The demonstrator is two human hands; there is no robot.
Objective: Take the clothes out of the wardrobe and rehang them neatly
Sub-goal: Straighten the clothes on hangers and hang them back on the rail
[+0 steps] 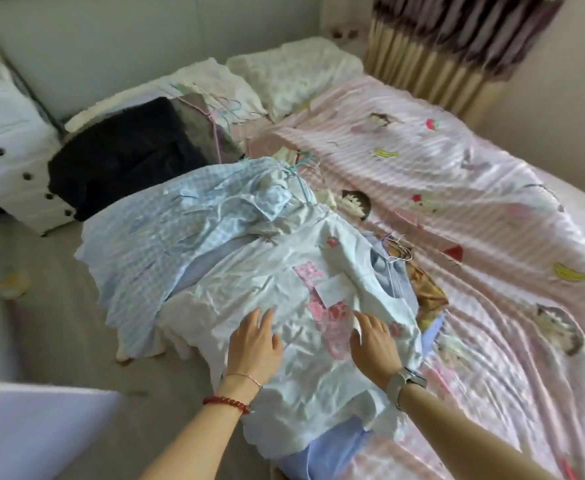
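Note:
A pile of clothes lies on the near left side of the bed. On top is a white garment (277, 271) with a pink print. Behind it lies a pale blue checked garment (166, 216), and further back a dark garment (121, 150). Thin wire hangers (299, 171) stick out between the clothes. My left hand (254, 344) hovers flat over the white garment with its fingers apart. My right hand (374, 341), a watch on its wrist, is spread over the same garment just to the right. Neither hand holds anything.
The bed carries a pink striped cover (474, 209) with cartoon prints and two white pillows (294, 71) at the head. A white chest of drawers (10, 147) stands left of the bed. A curtain (457, 46) hangs at the back right. A white surface (34, 431) fills the lower left corner.

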